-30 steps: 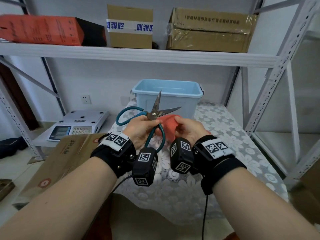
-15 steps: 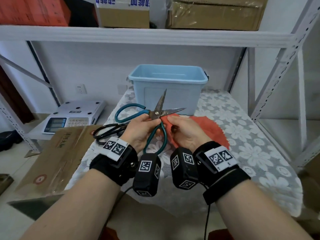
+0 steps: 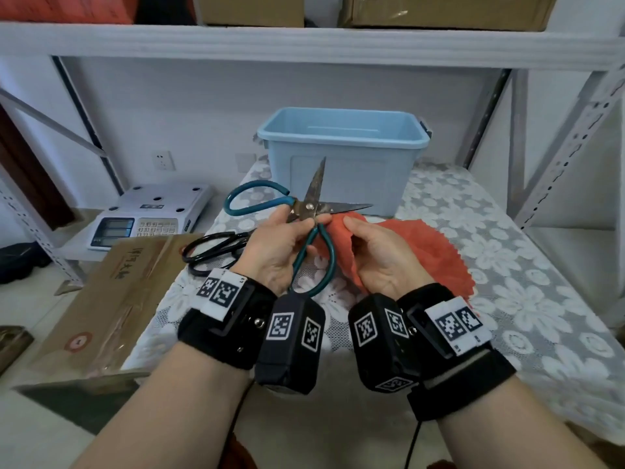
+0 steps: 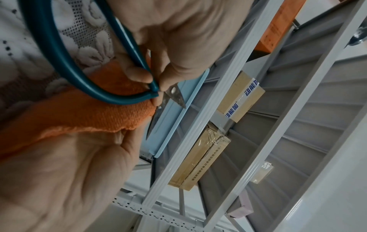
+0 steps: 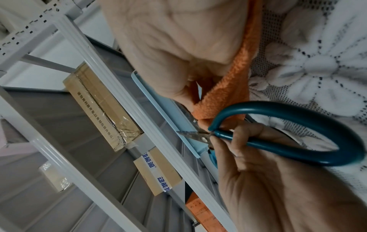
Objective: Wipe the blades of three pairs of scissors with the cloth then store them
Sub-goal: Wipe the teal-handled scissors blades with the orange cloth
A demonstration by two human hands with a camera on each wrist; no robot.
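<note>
My left hand (image 3: 277, 245) pinches teal-handled scissors (image 3: 309, 208) at the pivot, above the lace-covered table. Their blades stand spread, one pointing up, one pointing right. My right hand (image 3: 378, 255) grips an orange-red cloth (image 3: 429, 245) and holds its edge against the base of the right-pointing blade. In the left wrist view my fingers (image 4: 143, 73) close on the teal handle (image 4: 59, 66) with the cloth (image 4: 89, 113) just below. The right wrist view shows the cloth (image 5: 228, 87) beside the handle loop (image 5: 298, 150). Black scissors (image 3: 216, 248) lie on the table to the left. A light blue bin (image 3: 338, 138) stands open behind.
A white weighing scale (image 3: 148, 218) sits low at the left, with a flat cardboard box (image 3: 111, 289) in front of it. A metal shelf (image 3: 304, 38) with boxes runs overhead, and a perforated upright (image 3: 575, 157) stands at the right. The lace tablecloth (image 3: 507, 265) reaches the near edge.
The head view has tipped down and come closer, bringing the black scissors and more of the cloth into sight. Both hands keep their holds on the teal scissors and the cloth.
</note>
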